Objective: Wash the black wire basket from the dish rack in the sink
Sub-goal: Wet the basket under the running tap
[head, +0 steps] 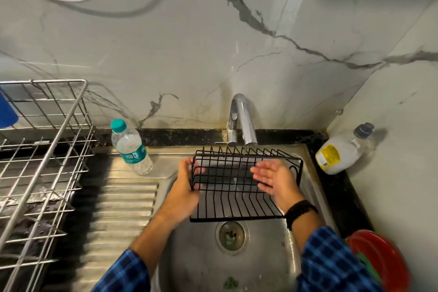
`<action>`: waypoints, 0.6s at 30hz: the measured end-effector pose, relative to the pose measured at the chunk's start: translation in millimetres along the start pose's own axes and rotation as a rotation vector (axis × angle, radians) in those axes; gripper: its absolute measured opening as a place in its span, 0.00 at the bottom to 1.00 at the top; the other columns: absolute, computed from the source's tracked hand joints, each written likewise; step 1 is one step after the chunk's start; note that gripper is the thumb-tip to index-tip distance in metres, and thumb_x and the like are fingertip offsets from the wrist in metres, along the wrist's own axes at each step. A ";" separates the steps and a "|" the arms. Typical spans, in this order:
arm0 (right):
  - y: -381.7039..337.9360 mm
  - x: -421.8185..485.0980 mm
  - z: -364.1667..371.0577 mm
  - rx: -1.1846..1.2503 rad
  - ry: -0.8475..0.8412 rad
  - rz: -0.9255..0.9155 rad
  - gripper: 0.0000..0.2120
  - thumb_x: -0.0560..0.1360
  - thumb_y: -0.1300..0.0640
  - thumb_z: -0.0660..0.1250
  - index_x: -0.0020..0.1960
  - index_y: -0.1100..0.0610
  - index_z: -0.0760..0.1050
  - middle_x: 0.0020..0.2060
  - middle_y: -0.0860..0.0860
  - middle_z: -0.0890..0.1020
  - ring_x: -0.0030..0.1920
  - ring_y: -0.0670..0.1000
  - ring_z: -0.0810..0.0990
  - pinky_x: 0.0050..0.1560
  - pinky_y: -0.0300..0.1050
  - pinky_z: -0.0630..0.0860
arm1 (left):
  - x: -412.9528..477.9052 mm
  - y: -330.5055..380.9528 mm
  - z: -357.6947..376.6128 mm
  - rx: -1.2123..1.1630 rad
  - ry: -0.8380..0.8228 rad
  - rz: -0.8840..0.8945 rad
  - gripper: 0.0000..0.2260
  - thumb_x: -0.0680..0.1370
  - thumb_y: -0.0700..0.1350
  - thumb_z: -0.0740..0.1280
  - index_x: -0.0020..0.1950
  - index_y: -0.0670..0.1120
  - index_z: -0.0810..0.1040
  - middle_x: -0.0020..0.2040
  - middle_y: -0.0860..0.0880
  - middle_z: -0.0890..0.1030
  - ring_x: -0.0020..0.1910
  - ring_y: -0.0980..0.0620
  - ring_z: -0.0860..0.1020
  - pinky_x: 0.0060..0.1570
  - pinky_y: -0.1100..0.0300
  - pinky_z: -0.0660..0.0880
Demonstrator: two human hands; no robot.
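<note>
The black wire basket (227,201) is held over the steel sink (203,258), under the chrome tap (241,121), from which a thin stream of water runs. My left hand (187,185) grips the basket's left end, fingers curled round its rim wires. Inside the basket lies my right hand (272,179), fingers straight and spread, palm against the wires. The metal dish rack (40,163) stands on the counter at the left.
A clear water bottle (130,147) with a teal cap stands on the ribbed drainboard beside the sink. At the right back corner lies a white soap bottle (341,152). A red bowl (379,258) sits at the right edge. The drain (231,234) holds some green scraps.
</note>
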State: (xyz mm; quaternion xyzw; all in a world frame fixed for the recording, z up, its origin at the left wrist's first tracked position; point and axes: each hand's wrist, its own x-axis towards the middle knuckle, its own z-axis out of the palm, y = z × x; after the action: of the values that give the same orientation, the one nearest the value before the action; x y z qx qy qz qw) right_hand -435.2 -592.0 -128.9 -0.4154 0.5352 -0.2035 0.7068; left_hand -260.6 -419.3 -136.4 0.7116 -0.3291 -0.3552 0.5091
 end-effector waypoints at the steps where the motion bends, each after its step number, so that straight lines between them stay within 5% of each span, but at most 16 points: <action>1: -1.5 1.0 0.5 0.048 0.093 -0.034 0.12 0.80 0.55 0.58 0.53 0.58 0.80 0.47 0.55 0.86 0.52 0.55 0.83 0.52 0.51 0.78 | 0.7 0.9 0.9 0.008 0.006 0.005 0.31 0.76 0.24 0.61 0.61 0.61 0.64 0.58 0.56 0.79 0.57 0.68 0.77 0.57 0.52 0.79; 3: 0.9 -3.5 10.4 -0.131 0.283 -0.190 0.09 0.80 0.56 0.60 0.49 0.54 0.78 0.45 0.54 0.84 0.48 0.55 0.82 0.42 0.44 0.75 | 1.2 3.1 6.6 0.002 -0.006 0.021 0.30 0.76 0.24 0.62 0.61 0.59 0.64 0.58 0.55 0.79 0.57 0.69 0.77 0.59 0.51 0.78; 5: 2.2 -15.2 21.4 -0.689 0.327 -0.453 0.05 0.79 0.52 0.63 0.49 0.50 0.78 0.46 0.49 0.81 0.46 0.50 0.79 0.39 0.38 0.71 | 1.3 6.3 13.2 -0.001 -0.006 0.050 0.30 0.75 0.24 0.64 0.62 0.56 0.64 0.58 0.54 0.79 0.58 0.66 0.78 0.60 0.55 0.77; 7: -0.2 -23.1 25.6 -1.151 0.019 -0.640 0.09 0.78 0.48 0.65 0.57 0.45 0.77 0.54 0.44 0.77 0.55 0.45 0.75 0.52 0.40 0.74 | 3.1 6.1 18.0 0.009 0.026 0.103 0.32 0.72 0.21 0.64 0.64 0.53 0.64 0.58 0.52 0.80 0.60 0.59 0.78 0.61 0.60 0.75; 10: -13.8 -47.2 32.2 -1.352 -0.434 -0.560 0.15 0.78 0.44 0.64 0.63 0.44 0.76 0.58 0.41 0.79 0.58 0.41 0.76 0.60 0.47 0.76 | 4.3 3.4 15.3 0.052 0.067 0.145 0.35 0.70 0.21 0.63 0.62 0.57 0.64 0.57 0.53 0.79 0.59 0.58 0.79 0.58 0.67 0.73; 12: -26.6 -66.3 37.1 -1.176 -0.312 -0.703 0.11 0.79 0.44 0.63 0.58 0.44 0.79 0.51 0.40 0.81 0.50 0.38 0.78 0.54 0.44 0.79 | 2.9 3.2 12.9 0.069 0.083 0.167 0.33 0.70 0.21 0.64 0.62 0.55 0.65 0.56 0.54 0.78 0.57 0.62 0.78 0.56 0.71 0.72; 14: -35.4 -70.0 37.9 -1.056 0.087 -0.965 0.08 0.78 0.46 0.64 0.52 0.46 0.81 0.46 0.41 0.80 0.47 0.41 0.77 0.48 0.42 0.79 | 0.1 5.3 14.8 0.079 0.071 0.190 0.30 0.70 0.21 0.63 0.62 0.50 0.65 0.55 0.54 0.77 0.56 0.66 0.77 0.55 0.73 0.71; 16: -39.5 -62.7 41.1 -1.187 0.347 -1.028 0.10 0.77 0.44 0.64 0.51 0.47 0.81 0.48 0.44 0.78 0.52 0.46 0.76 0.52 0.49 0.78 | -2.8 6.2 21.8 0.109 0.053 0.206 0.29 0.71 0.22 0.63 0.65 0.48 0.65 0.57 0.56 0.76 0.58 0.68 0.75 0.57 0.75 0.70; 18: -38.4 -57.6 46.6 -1.273 0.216 -0.858 0.14 0.80 0.41 0.57 0.57 0.45 0.76 0.53 0.45 0.78 0.56 0.46 0.77 0.62 0.58 0.75 | -4.9 3.3 30.2 0.148 0.031 0.221 0.32 0.73 0.24 0.63 0.66 0.55 0.64 0.59 0.57 0.76 0.61 0.64 0.75 0.59 0.74 0.69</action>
State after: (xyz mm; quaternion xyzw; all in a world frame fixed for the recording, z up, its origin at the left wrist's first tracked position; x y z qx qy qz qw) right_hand -405.8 -554.5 -60.3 -0.8904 0.4072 -0.1519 0.1353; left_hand -289.0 -430.9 -139.3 0.7122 -0.4229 -0.2604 0.4962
